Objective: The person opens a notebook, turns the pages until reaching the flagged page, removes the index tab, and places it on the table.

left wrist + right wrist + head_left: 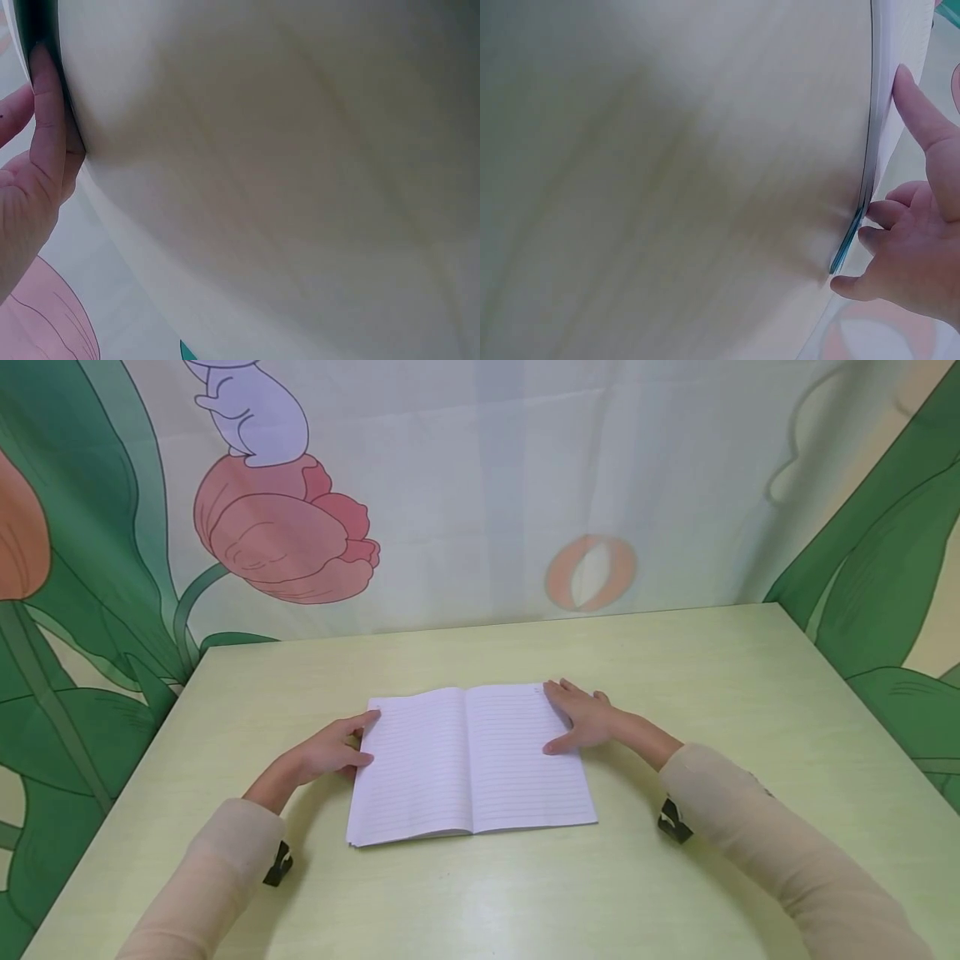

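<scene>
An open notebook (420,760) with blank lined pages lies flat on the table in the head view. My left hand (326,753) grips its left edge, thumb and index finger at the page margin. In the left wrist view, fingers of the left hand (37,157) reach under the dark green cover. My right hand (588,718) rests at the upper right edge with fingers spread and thumb on the right page. The right wrist view shows the thumb of the right hand (915,247) against the page and other fingertips beside the teal-edged corner.
The pale yellow-green table (510,893) extends around the notebook. Behind it hangs a curtain (450,527) printed with flowers, leaves and a white animal. A black strap (279,865) shows under the left sleeve, and another black strap (674,821) under the right sleeve.
</scene>
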A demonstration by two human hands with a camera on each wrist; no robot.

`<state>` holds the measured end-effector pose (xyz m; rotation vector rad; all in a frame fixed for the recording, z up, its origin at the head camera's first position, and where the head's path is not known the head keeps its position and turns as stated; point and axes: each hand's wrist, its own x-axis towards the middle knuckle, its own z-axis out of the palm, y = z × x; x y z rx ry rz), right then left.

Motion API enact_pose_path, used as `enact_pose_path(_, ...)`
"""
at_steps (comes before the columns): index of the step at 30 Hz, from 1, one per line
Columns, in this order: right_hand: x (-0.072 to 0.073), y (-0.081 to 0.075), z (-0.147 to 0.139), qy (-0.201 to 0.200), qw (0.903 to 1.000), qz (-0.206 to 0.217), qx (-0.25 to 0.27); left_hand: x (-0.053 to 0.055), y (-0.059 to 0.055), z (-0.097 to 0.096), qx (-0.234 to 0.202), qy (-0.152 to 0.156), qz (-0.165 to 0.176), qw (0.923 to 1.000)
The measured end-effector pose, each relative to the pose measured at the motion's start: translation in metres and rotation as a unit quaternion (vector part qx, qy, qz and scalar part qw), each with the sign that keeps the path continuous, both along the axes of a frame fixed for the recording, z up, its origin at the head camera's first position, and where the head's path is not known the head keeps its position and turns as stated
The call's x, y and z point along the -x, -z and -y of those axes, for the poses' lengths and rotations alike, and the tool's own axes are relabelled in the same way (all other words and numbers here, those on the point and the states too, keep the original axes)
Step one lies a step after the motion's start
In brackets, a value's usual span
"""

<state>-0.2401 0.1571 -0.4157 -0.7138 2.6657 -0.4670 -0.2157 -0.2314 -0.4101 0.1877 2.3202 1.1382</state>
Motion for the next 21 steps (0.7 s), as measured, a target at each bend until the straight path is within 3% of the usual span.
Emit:
enact_pose_path(11,-0.0037,-0.0006,0.0015,0.007,0.9999,0.006,-0.008,-0.0004,0.0000,-0.0003,0.000,-0.001,0.001,1.0000)
enact_pose_path(21,-0.0058,-0.0042,0.0037,-0.006,0.9995,-0.006,0.032,0.0001,0.0023,0.0010,-0.017,0.004,0.000,0.9999)
